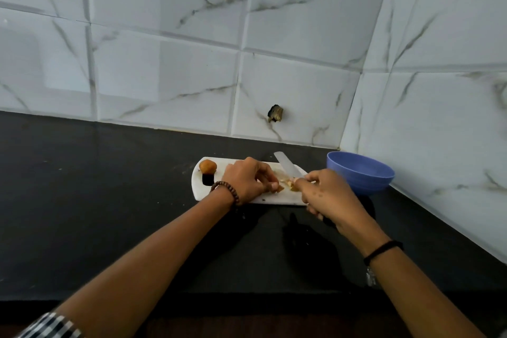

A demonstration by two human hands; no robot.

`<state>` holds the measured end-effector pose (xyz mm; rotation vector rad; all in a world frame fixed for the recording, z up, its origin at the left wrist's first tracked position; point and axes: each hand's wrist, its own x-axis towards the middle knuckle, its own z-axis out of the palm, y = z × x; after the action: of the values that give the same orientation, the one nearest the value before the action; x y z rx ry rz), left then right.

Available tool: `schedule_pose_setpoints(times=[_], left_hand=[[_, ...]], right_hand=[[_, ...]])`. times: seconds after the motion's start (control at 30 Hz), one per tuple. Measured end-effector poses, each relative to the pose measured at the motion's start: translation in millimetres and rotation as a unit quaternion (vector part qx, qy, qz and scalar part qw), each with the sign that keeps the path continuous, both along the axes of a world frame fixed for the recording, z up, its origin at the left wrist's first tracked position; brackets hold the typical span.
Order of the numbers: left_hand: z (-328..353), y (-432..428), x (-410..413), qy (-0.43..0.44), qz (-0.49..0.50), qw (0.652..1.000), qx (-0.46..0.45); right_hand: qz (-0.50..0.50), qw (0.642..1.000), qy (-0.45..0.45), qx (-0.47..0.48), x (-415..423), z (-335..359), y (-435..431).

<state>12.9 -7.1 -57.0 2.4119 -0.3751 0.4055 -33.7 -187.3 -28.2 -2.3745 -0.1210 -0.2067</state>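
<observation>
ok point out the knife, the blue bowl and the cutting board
knife [286, 164], head view, middle of the blade
blue bowl [365, 184], head view, outer wall
cutting board [202, 191], head view, bare near-left corner

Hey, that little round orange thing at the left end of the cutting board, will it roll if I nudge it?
Probably: the orange thing looks rounded and sits loose near the cutting board edge, so it could roll off. Being small, it is likely light.

Blue bowl [362, 181] on black counter [82, 186] — marbled tiles [164, 63] behind.
</observation>
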Motion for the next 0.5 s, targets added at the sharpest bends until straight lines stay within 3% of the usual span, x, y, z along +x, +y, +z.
schedule_pose_setpoints(times=[0.2, 0.5], left_hand=[[2.2, -3.2, -5.0, -0.069, 0.051, 0.990, 0.111], [-0.2, -8.0, -3.2, -0.084, 0.062, 0.989, 0.106]], right_hand=[[0.019, 0.995, -0.020, -0.093, -23.0, -8.7, -5.6], [0.011, 0.993, -0.036, -0.116, -35.0, -7.9, -0.6]])
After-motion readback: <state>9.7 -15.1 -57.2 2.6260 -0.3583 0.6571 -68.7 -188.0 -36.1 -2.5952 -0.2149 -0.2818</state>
